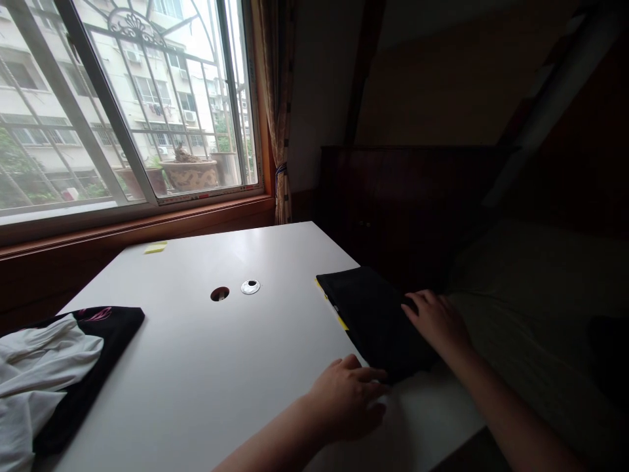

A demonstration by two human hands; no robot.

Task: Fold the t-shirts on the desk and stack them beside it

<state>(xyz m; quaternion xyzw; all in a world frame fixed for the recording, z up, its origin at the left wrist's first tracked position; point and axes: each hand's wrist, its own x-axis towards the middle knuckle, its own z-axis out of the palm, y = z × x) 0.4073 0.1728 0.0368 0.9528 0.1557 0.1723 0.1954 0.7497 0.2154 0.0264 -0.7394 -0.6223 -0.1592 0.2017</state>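
Note:
A folded black cloth (pixel 376 321), probably a garment, lies flat on the right part of the white table (pixel 196 367). Thin strips of yellow and white show along its left edge. At its near left corner, my left hand (pixel 346 396) rests with fingers apart, the fingertips touching the cloth's border. My right hand (pixel 437 321) is over the cloth's right edge, fingers spread and slightly bent, their tips on the fabric. Neither hand visibly grips the cloth.
At the left lie a white cloth (pixel 49 360) and a black cloth with a pink print (pixel 120 328). The table has a round hole (pixel 219 294), a metal cable cap (pixel 250 287) beside it and yellow tape (pixel 156 247) near the back. A barred window and curtain (pixel 280 118) stand behind.

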